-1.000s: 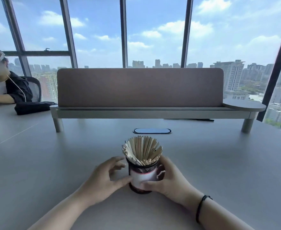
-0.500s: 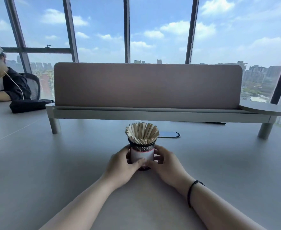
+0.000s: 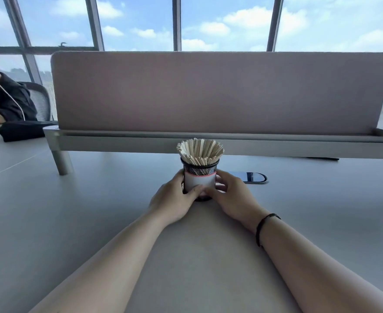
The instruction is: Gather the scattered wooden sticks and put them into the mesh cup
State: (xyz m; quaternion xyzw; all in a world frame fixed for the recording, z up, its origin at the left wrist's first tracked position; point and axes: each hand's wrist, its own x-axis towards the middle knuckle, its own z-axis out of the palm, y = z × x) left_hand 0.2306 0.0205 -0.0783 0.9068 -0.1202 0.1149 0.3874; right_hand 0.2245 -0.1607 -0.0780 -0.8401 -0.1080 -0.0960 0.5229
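left hand (image 3: 174, 196) wrapped on cup (image 3: 200, 180) from left | right hand (image 3: 233, 195) wrapped from right | cup upright between them, mid counter (image 3: 73, 222) | sticks (image 3: 200, 150) fanned upright inside, none loose in view | both hands equally near

Both forearms are bare from the bottom edge of the picture up to the hands; no sleeve shows on either one. The left hand (image 3: 174, 197) carries no ring, watch or band on the parts that show. The right hand (image 3: 233, 199) is likewise plain, with short nails on the fingers that can be seen. Around the right wrist sits a thin black band (image 3: 264, 227), narrow as a cord and snug against the arm, with a slightly thicker dark piece at its upper end. Its material cannot be told.
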